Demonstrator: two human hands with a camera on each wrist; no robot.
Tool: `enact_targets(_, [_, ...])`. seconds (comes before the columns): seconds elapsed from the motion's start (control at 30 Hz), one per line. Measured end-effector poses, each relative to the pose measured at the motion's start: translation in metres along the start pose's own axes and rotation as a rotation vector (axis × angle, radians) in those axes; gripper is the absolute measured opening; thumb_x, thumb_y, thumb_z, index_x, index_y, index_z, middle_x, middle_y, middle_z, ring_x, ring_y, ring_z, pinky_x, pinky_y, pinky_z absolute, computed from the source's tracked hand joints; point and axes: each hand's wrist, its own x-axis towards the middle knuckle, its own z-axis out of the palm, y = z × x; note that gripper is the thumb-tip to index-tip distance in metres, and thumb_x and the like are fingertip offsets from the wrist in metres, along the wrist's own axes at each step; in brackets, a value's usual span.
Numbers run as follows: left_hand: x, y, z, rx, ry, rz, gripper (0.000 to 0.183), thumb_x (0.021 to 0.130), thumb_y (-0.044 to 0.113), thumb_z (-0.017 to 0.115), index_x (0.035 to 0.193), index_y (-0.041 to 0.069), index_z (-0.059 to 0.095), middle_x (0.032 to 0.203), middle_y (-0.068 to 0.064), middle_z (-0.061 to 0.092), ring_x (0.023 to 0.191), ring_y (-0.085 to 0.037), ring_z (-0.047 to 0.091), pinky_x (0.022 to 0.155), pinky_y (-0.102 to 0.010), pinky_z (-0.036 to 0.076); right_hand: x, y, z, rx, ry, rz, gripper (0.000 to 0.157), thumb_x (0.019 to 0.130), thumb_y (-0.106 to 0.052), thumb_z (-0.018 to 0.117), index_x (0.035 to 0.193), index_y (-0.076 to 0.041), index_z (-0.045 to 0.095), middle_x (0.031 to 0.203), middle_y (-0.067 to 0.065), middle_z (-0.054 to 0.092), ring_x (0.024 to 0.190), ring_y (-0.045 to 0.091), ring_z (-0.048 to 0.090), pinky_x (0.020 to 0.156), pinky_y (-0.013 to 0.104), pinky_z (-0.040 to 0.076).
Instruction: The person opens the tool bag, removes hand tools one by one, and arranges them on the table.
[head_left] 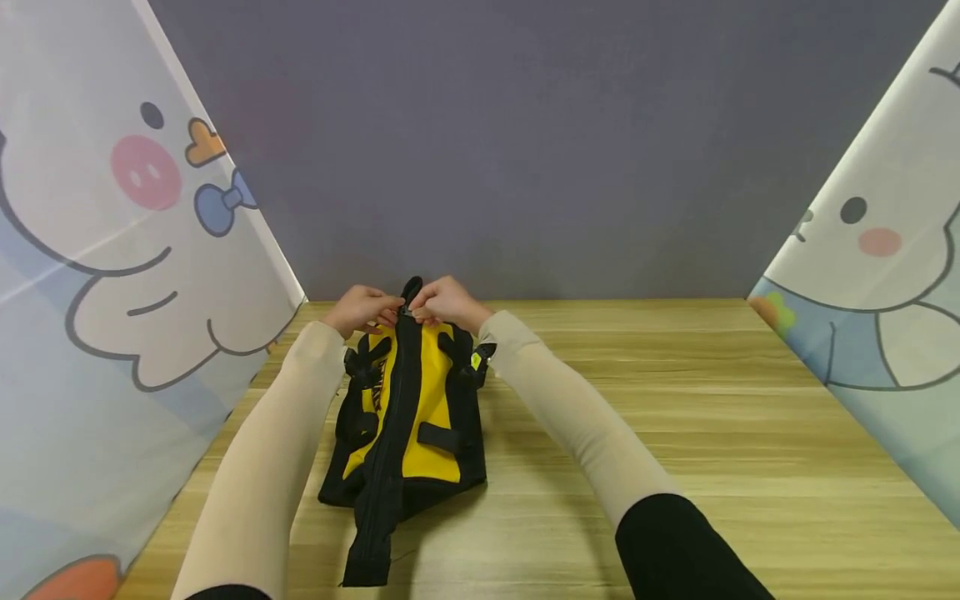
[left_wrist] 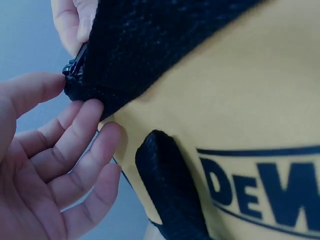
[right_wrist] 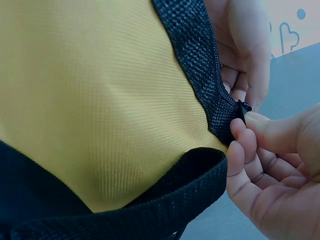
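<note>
Head view: left hand [head_left: 365, 311] pinches the far zipper end [left_wrist: 82, 92] of the DeWalt bag [head_left: 429, 396], right hand [head_left: 447, 304] its zipper pull [right_wrist: 243, 110]; slack fabric could cause jamming.

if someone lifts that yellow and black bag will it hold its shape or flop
The bag would probably sag somewhat, since its yellow fabric ripples softly. The strip's loose end would likely swing, as it juts past the bag's near edge. Slipping seems unlikely: the black strip looks coarsely woven.
</note>
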Motion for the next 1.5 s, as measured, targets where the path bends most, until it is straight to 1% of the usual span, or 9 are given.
enact_targets(0.17, [-0.002, 0.004, 0.003, 0.033, 0.051, 0.039, 0.035, 0.103, 0.020, 0.055, 0.113, -0.012, 0.067, 0.084, -0.007, 0.070, 0.084, -0.024, 0.068, 0.080, -0.038, 0.059, -0.001, 0.001, 0.004, -0.041, 0.004, 0.003, 0.013, 0.094, 0.000, 0.066, 0.102, 0.006, 0.073, 0.085, 0.013, 0.071, 0.066, 0.017, 0.062, 0.064, 0.027, 0.058])
enact_targets(0.27, [-0.002, 0.006, 0.002, 0.055, 0.082, 0.054, 0.033, 0.102, 0.017, 0.056, 0.110, -0.012, 0.068, 0.081, -0.007, 0.071, 0.087, -0.030, 0.068, 0.079, -0.040, 0.059, -0.003, -0.001, 0.005, -0.057, -0.007, 0.011, 0.013, 0.094, 0.000, 0.066, 0.102, 0.006, 0.074, 0.085, 0.013, 0.071, 0.065, 0.017, 0.061, 0.063, 0.026, 0.057])
enact_targets(0.4, [-0.001, 0.008, -0.001, 0.061, 0.100, 0.051, 0.033, 0.102, 0.016, 0.057, 0.112, -0.013, 0.068, 0.077, -0.003, 0.069, 0.083, -0.025, 0.070, 0.076, -0.038, 0.060, -0.007, -0.005, 0.003, -0.083, -0.033, 0.012, 0.014, 0.093, 0.003, 0.065, 0.103, 0.006, 0.074, 0.087, 0.015, 0.072, 0.065, 0.017, 0.061, 0.063, 0.027, 0.058])
enact_targets(0.47, [0.000, 0.009, -0.002, 0.059, 0.109, 0.054, 0.033, 0.101, 0.017, 0.057, 0.112, -0.013, 0.068, 0.075, 0.000, 0.068, 0.079, -0.020, 0.070, 0.071, -0.031, 0.059, -0.008, -0.005, 0.002, -0.097, -0.049, 0.011, 0.014, 0.093, 0.004, 0.065, 0.103, 0.006, 0.074, 0.087, 0.015, 0.072, 0.066, 0.017, 0.063, 0.064, 0.028, 0.058])
enact_targets(0.6, [0.000, 0.011, -0.006, 0.059, 0.120, 0.059, 0.034, 0.102, 0.018, 0.057, 0.114, -0.013, 0.067, 0.077, -0.002, 0.070, 0.079, -0.019, 0.070, 0.064, -0.024, 0.056, -0.010, -0.009, 0.000, -0.120, -0.083, 0.000, 0.014, 0.093, 0.005, 0.064, 0.102, 0.007, 0.074, 0.086, 0.016, 0.072, 0.067, 0.018, 0.064, 0.065, 0.029, 0.059])
enact_targets(0.83, [0.000, 0.011, -0.009, 0.057, 0.121, 0.054, 0.036, 0.103, 0.019, 0.056, 0.118, -0.013, 0.066, 0.080, -0.002, 0.070, 0.077, -0.016, 0.069, 0.063, -0.023, 0.056, -0.014, -0.012, 0.001, -0.117, -0.103, 0.009, 0.013, 0.092, 0.003, 0.066, 0.102, 0.008, 0.074, 0.085, 0.016, 0.072, 0.067, 0.018, 0.065, 0.067, 0.030, 0.060])
enact_targets(1.07, [0.001, 0.007, -0.011, 0.063, 0.115, 0.055, 0.037, 0.103, 0.018, 0.055, 0.118, -0.013, 0.066, 0.083, -0.005, 0.072, 0.085, -0.024, 0.071, 0.062, -0.022, 0.056, -0.020, -0.014, 0.005, -0.153, -0.117, 0.037, 0.010, 0.092, 0.002, 0.067, 0.098, 0.006, 0.074, 0.080, 0.013, 0.072, 0.067, 0.018, 0.066, 0.065, 0.028, 0.059])
enact_targets(1.37, [0.004, 0.002, -0.015, 0.055, 0.099, 0.059, 0.036, 0.103, 0.017, 0.054, 0.118, -0.014, 0.065, 0.079, 0.000, 0.071, 0.076, -0.014, 0.071, 0.069, -0.030, 0.059, -0.030, -0.016, 0.009, -0.168, -0.143, 0.041, 0.008, 0.091, 0.004, 0.067, 0.094, 0.005, 0.075, 0.076, 0.011, 0.071, 0.064, 0.018, 0.065, 0.063, 0.028, 0.059])
enact_targets(1.5, [0.002, 0.001, -0.015, 0.035, 0.099, 0.062, 0.037, 0.104, 0.017, 0.053, 0.119, -0.014, 0.064, 0.079, -0.001, 0.071, 0.073, -0.009, 0.069, 0.065, -0.024, 0.057, -0.037, -0.016, 0.011, -0.157, -0.181, 0.050, 0.006, 0.090, 0.005, 0.068, 0.091, 0.005, 0.074, 0.075, 0.012, 0.070, 0.063, 0.019, 0.064, 0.062, 0.029, 0.059])
